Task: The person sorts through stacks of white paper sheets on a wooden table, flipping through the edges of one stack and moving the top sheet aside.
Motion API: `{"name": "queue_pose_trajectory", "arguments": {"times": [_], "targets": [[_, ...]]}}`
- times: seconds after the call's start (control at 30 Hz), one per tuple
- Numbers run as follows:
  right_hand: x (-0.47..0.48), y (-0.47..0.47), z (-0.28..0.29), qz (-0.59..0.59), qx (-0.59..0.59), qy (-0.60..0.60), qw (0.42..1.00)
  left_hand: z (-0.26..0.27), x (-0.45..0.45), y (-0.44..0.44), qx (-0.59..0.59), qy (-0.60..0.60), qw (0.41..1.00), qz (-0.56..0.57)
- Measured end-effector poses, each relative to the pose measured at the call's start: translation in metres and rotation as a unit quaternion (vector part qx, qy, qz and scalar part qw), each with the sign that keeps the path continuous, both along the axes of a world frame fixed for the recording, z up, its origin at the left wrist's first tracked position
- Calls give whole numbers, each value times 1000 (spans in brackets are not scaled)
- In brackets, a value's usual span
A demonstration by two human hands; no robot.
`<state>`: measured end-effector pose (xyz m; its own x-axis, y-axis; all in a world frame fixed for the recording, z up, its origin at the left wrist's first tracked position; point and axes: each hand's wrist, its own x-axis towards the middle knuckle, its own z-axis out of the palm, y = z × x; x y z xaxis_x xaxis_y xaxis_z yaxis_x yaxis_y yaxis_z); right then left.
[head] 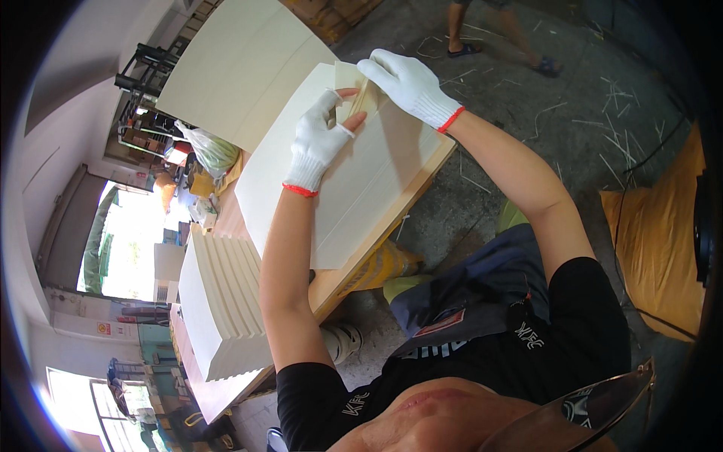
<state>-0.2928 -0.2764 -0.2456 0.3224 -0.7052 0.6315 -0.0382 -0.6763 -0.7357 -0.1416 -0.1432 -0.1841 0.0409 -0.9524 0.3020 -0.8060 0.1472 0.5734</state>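
Both my hands wear white knit gloves with red cuffs. At the far end of a white paper sheet (339, 209), my right hand (408, 87) grips the upper part of a thin cream paper piece (367, 100) that looks folded or layered. My left hand (319, 138) has its bare thumb and a bare fingertip poking out of the glove, both against the left edge of that same piece. The white sheet lies flat on a wooden worktable (327, 288) and has faint lines along its length.
Beyond the sheet lies a large cream board (243, 73). A stepped stack of white sheets (220, 311) stands left of my left forearm. A plastic bag (212, 150) sits on the table's far left. Paper strips (621, 147) litter the floor, where a person's legs (460, 28) show.
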Motion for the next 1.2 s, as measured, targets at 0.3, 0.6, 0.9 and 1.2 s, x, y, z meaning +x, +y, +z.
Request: {"name": "queue_pose_trajectory", "arguments": {"times": [0.3, 0.6, 0.9, 1.2], "targets": [[-3, 4, 2, 5, 17, 1, 1000, 1, -1, 2, 29, 119, 992, 0], [-2, 5, 4, 12, 51, 5, 999, 3, -2, 3, 10, 73, 997, 0], [-2, 4, 2, 9, 33, 15, 999, 0, 11, -2, -21, 50, 998, 25], [2, 0, -2, 13, 7, -20, 1000, 2, -2, 0, 21, -2, 1000, 17]]}}
